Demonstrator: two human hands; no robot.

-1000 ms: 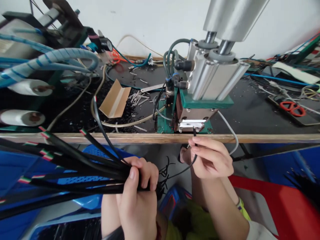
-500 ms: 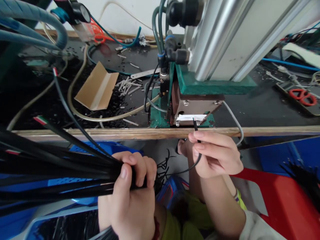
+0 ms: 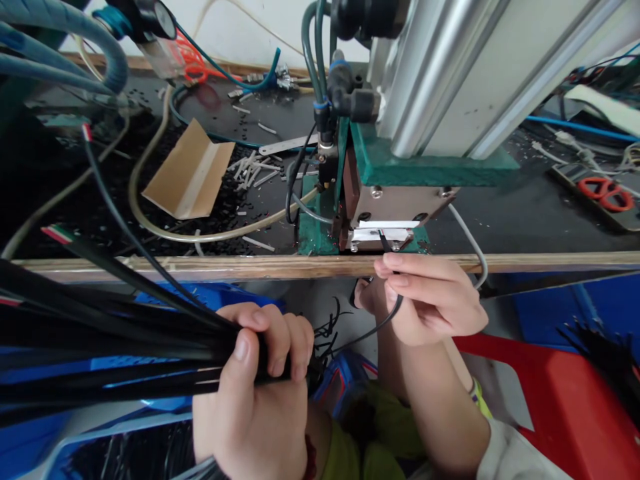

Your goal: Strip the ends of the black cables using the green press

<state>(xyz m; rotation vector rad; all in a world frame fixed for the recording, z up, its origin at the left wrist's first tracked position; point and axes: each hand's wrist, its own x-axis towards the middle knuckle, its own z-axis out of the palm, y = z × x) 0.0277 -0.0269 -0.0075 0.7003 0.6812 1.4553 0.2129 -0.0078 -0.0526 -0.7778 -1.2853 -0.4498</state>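
Cables, black and showing red, white and green at some ends, are being held in a bundle at the far left, their tips pointing leftwards. Behind them, on the dark bench top, a folded piece of cardboard is lying among black scraps. The bundle is being clamped by the left hand, with fingers and thumb wrapped around it in front of the bench. Beyond this hand, short grey pieces are lying in a loose heap. Further right, a single black cable is being held with its tip at the slot of the press, over a white strip; whether the tip is being pressed there cannot be told. This cable is being pinched between thumb and fingertips by the right hand, and its lower length is curving down and leftwards. At the right, red-handled scissors are lying on the bench side, and below them more dark cables are being seen.
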